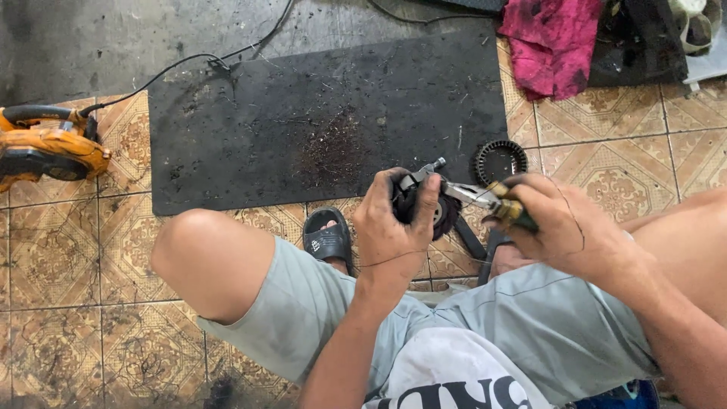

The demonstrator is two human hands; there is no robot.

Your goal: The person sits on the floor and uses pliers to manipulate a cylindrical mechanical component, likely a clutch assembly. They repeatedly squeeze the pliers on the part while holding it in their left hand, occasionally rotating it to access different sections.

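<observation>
My left hand (390,227) grips a dark round motor part (443,216) with a short metal shaft sticking up at its top. My right hand (556,223) holds pliers (473,195) with yellow-green handles, and the jaws reach left onto the part near the shaft. Both hands are raised above my lap, over my grey shorts. A thin wire runs across my left wrist.
A black rubber mat (326,121) with a patch of dark debris lies on the tiled floor ahead. A black ribbed ring (500,160) sits by the mat's right edge. An orange power tool (45,144) with a cord is at far left. A pink rag (553,42) lies top right.
</observation>
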